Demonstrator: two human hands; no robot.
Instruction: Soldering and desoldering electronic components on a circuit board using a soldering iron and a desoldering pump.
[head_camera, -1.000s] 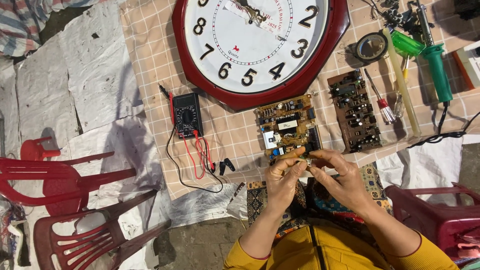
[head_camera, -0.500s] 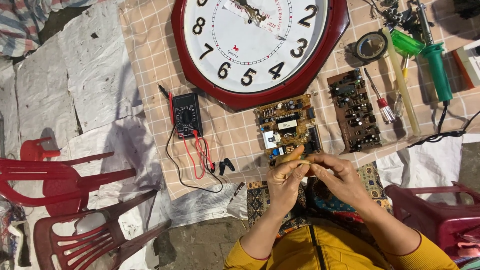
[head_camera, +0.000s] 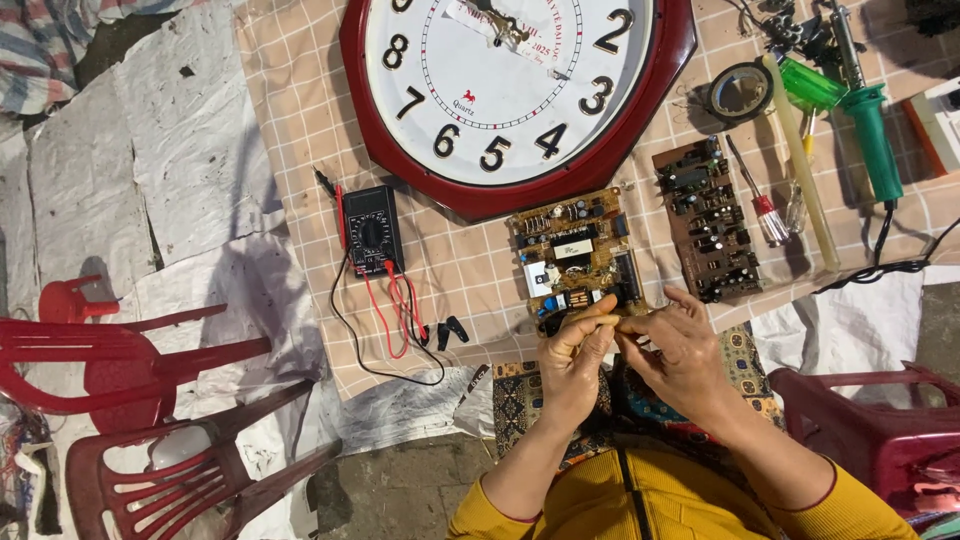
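Observation:
My left hand and my right hand meet fingertip to fingertip just in front of a tan circuit board that lies on a checked cloth. Both hands pinch something small between them; it is too small to tell what it is. Behind the board lies a large wall clock with a dark red rim and a white face. A second, brown circuit board sits to the right of the tan one.
A black multimeter with red and black leads lies left of the boards. A red-handled screwdriver, a green-handled tool and a round black part lie at the back right. Red plastic chairs stand at left, a red stool at right.
My hands have stayed over the near edge of the tan board. Only the fingers have shifted slightly around the small thing.

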